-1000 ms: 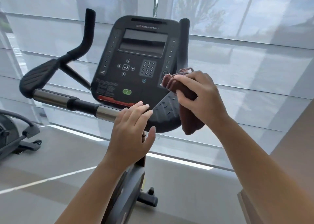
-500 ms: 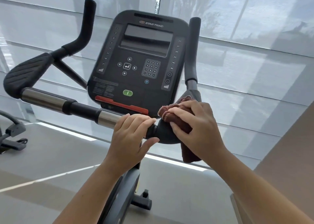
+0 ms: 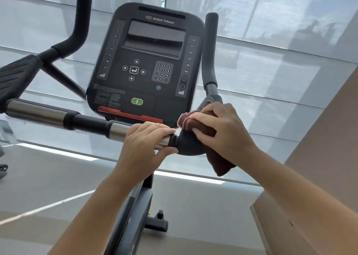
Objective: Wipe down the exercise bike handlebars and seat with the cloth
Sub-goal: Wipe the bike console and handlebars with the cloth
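Observation:
The exercise bike's handlebar (image 3: 85, 122) runs across the view as a black and chrome bar, with black upright grips at left (image 3: 80, 20) and right (image 3: 210, 49). My left hand (image 3: 147, 146) is wrapped around the chrome section just left of the right elbow pad (image 3: 188, 145). My right hand (image 3: 222, 132) presses a folded dark brown cloth (image 3: 220, 164) onto that pad, with the cloth's tail hanging below it. The seat is out of view.
The black console (image 3: 149, 61) with screen and keypad stands behind the bar. The left elbow pad (image 3: 15, 76) sits at the left edge. The bike's post and foot (image 3: 157, 222) are below. Window blinds fill the back, and a beige wall (image 3: 319, 158) is at right.
My right hand brought the cloth down from beside the console onto the right elbow pad. My left hand, open a second ago, closed around the chrome bar. The camera moved closer.

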### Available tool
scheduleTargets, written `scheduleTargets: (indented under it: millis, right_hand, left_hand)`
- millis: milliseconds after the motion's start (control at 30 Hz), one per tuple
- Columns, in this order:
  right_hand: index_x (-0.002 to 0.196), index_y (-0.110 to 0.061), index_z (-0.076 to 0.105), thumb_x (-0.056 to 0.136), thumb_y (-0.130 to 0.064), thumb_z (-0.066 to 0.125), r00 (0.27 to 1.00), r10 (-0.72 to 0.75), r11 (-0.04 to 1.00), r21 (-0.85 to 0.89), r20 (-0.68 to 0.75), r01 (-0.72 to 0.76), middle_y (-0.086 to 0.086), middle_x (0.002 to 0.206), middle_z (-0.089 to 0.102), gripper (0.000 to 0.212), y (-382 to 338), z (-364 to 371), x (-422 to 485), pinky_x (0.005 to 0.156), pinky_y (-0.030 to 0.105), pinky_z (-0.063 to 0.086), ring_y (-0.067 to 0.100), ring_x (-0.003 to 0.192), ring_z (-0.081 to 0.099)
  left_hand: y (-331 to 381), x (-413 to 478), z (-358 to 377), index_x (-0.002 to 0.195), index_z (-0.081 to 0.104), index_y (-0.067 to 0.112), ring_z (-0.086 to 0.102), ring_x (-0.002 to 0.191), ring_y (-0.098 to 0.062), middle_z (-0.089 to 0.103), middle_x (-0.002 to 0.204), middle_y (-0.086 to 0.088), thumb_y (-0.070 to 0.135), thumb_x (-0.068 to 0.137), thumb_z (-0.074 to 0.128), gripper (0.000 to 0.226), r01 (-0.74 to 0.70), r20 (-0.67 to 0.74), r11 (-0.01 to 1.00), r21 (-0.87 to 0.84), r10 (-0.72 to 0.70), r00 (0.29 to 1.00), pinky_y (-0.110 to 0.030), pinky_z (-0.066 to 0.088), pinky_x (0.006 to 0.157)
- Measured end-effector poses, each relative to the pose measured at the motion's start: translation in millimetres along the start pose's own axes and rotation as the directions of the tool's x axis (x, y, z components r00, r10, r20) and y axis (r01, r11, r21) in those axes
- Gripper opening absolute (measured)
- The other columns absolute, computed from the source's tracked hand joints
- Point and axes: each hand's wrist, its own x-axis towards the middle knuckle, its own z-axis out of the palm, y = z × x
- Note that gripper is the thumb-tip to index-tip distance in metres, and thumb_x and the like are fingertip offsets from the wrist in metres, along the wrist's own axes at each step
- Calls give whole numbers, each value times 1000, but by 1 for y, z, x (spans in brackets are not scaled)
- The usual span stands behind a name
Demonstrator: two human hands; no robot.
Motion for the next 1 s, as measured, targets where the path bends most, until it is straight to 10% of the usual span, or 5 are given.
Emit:
scheduleTargets:
  millis: [167,433,600,767,1000]
  right_hand:
    - [111,-29,65,84,-27,61,974,225,973,-47,0,-224,0,104,55,27,10,1,31,79,19,26,29,101,42]
    - [104,-18,69,82,-31,54,989,89,991,-90,-115,-99,7,94,61,29,-30,10,-14,75,20,34,29,87,49]
    - [113,-30,64,86,-27,59,933,353,929,-88,-76,-359,7,105,56,28,5,4,32,79,19,27,31,103,44]
    - [104,-19,69,79,-26,60,952,185,979,-42,-245,-201,5,94,62,27,-47,21,-23,72,15,28,25,86,45]
    - [111,-28,65,86,-28,59,935,347,930,-100,-76,-353,7,97,54,26,14,2,33,78,23,30,32,99,46]
  left_hand:
    - [3,-1,-2,95,70,12,62,92,-18,70,94,1,45,73,53,43,35,5,999,-26,-35,999,-26,31,85]
    - [1,-2,1,95,71,10,64,91,-24,71,94,-1,40,70,65,39,23,-14,999,-43,-23,1000,-27,30,83]
    - [1,-2,3,93,71,10,64,91,-23,71,93,-1,40,70,65,39,38,-25,998,-58,-39,999,-28,31,84]
    - [5,-3,3,93,72,7,65,90,-27,72,92,-6,32,67,68,36,59,-36,997,-51,-61,997,-29,31,83]
    - [8,-3,1,93,72,8,65,91,-24,72,92,-4,32,66,67,36,104,-6,993,-53,-104,995,-27,31,85]
